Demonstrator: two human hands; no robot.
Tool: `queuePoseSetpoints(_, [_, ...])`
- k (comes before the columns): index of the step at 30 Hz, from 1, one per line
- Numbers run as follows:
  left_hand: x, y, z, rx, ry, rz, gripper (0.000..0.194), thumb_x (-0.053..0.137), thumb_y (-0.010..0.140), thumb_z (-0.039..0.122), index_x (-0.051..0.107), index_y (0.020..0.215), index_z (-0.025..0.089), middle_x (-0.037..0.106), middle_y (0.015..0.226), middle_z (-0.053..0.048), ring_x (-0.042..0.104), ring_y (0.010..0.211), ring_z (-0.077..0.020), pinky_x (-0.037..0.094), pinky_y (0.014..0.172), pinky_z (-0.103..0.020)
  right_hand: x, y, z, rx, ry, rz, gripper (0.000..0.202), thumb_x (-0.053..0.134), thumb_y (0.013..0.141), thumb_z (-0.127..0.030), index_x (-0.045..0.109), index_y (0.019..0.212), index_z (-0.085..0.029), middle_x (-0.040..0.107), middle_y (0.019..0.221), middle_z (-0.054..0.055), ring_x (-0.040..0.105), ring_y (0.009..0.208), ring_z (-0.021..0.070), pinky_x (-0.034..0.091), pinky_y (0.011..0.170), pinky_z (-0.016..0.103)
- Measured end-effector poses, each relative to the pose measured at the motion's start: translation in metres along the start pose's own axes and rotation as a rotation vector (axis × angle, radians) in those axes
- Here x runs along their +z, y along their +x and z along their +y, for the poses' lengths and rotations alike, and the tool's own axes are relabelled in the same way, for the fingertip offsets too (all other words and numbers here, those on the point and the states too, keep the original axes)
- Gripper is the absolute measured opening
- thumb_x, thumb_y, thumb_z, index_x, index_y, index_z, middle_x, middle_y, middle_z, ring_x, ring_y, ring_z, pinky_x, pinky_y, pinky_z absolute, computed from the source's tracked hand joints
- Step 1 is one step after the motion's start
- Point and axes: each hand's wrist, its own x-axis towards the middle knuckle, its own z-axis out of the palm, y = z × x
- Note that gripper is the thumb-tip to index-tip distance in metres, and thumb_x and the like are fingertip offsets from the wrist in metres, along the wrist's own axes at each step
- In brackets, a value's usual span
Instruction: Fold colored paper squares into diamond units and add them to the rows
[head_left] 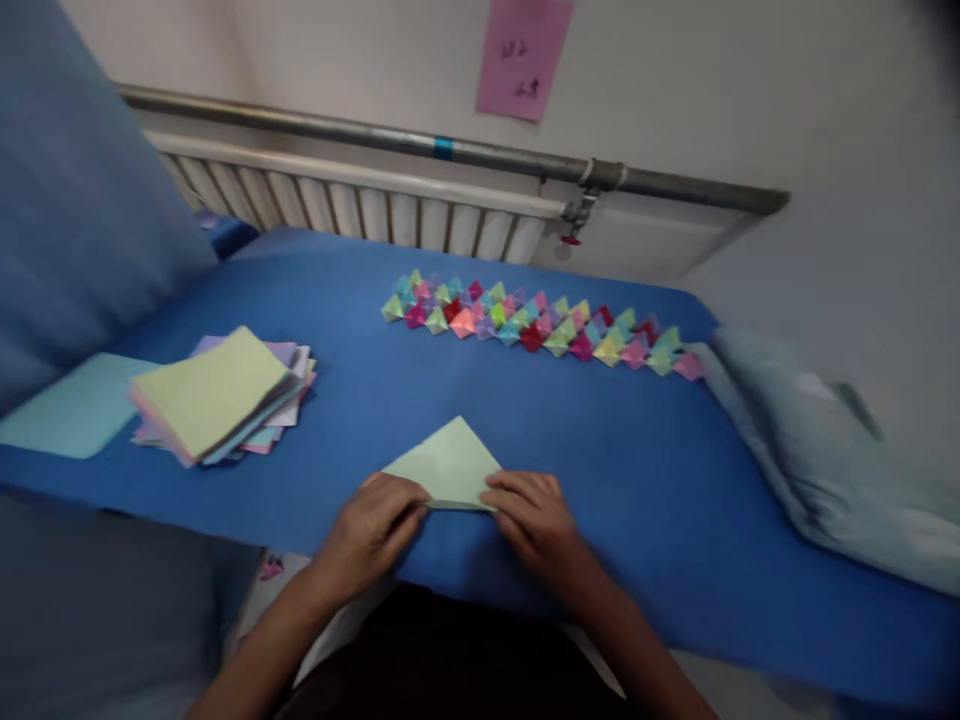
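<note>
A pale green paper (452,462), folded to a point at its far side, lies on the blue surface near its front edge. My left hand (377,525) pinches the paper's left lower corner between thumb and fingers. At the right lower corner, my right hand (534,515) grips the paper the same way. The near edge of the paper runs straight between both hands, and the fingers cover its two side corners.
Stacked coloured sheets (217,395) lie at the left, beside a light blue sheet (79,405). Rows of small folded paper pieces (531,335) stretch across the back. A bundled greenish cloth or bag (847,470) rests at the right. Behind are a radiator (360,205) and a pipe (337,128).
</note>
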Motion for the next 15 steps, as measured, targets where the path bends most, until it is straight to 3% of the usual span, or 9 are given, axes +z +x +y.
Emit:
queuePoseSetpoints(2, [-0.001, 0.002, 0.002, -0.013, 0.025, -0.035, 0.018, 0.050, 0.089, 0.014, 0.061, 0.103, 0.021, 0.070, 0.090, -0.003, 0.064, 0.084, -0.0159, 0.050, 0.079, -0.032, 0.000, -0.001, 0.004, -0.043, -0.015, 0.037, 0.026, 0.046, 0.092, -0.017, 0.064, 0.107, -0.029, 0.070, 0.104, 0.005, 0.063, 0.097, 0.0222, 0.044, 0.081, 0.039])
queuePoseSetpoints(5, [0.001, 0.005, -0.001, -0.040, 0.115, -0.026, 0.036, 0.057, 0.080, 0.013, 0.059, 0.115, 0.020, 0.067, 0.112, -0.010, 0.060, 0.105, -0.0234, 0.046, 0.091, -0.043, 0.002, -0.001, 0.016, -0.163, -0.055, 0.108, 0.024, 0.047, 0.091, -0.018, 0.063, 0.106, -0.029, 0.072, 0.100, 0.004, 0.065, 0.093, 0.0215, 0.044, 0.076, 0.037])
queuePoseSetpoints(7, [0.002, 0.006, -0.004, -0.044, 0.143, 0.004, 0.032, 0.057, 0.078, 0.012, 0.062, 0.109, 0.021, 0.067, 0.116, -0.009, 0.058, 0.111, -0.0244, 0.041, 0.098, -0.047, 0.002, 0.000, 0.021, -0.198, -0.124, 0.156, 0.025, 0.047, 0.090, -0.019, 0.063, 0.106, -0.030, 0.072, 0.100, 0.003, 0.066, 0.091, 0.0222, 0.043, 0.075, 0.038])
queuePoseSetpoints(11, [0.007, 0.006, 0.001, 0.009, 0.142, 0.066, 0.013, 0.053, 0.084, 0.012, 0.061, 0.088, 0.022, 0.072, 0.098, -0.003, 0.063, 0.100, -0.0189, 0.036, 0.103, -0.047, 0.001, 0.001, 0.017, -0.203, -0.292, 0.206, 0.028, 0.047, 0.085, -0.020, 0.063, 0.104, -0.031, 0.072, 0.102, 0.004, 0.065, 0.090, 0.0263, 0.040, 0.076, 0.041])
queuePoseSetpoints(15, [0.015, 0.007, 0.012, 0.041, 0.182, 0.052, 0.011, 0.052, 0.083, 0.013, 0.059, 0.084, 0.021, 0.070, 0.085, -0.001, 0.063, 0.084, -0.0155, 0.038, 0.101, -0.044, 0.000, -0.003, 0.011, -0.271, -0.284, 0.144, 0.041, 0.049, 0.078, -0.018, 0.061, 0.112, -0.036, 0.072, 0.108, 0.003, 0.065, 0.094, 0.0270, 0.040, 0.078, 0.042])
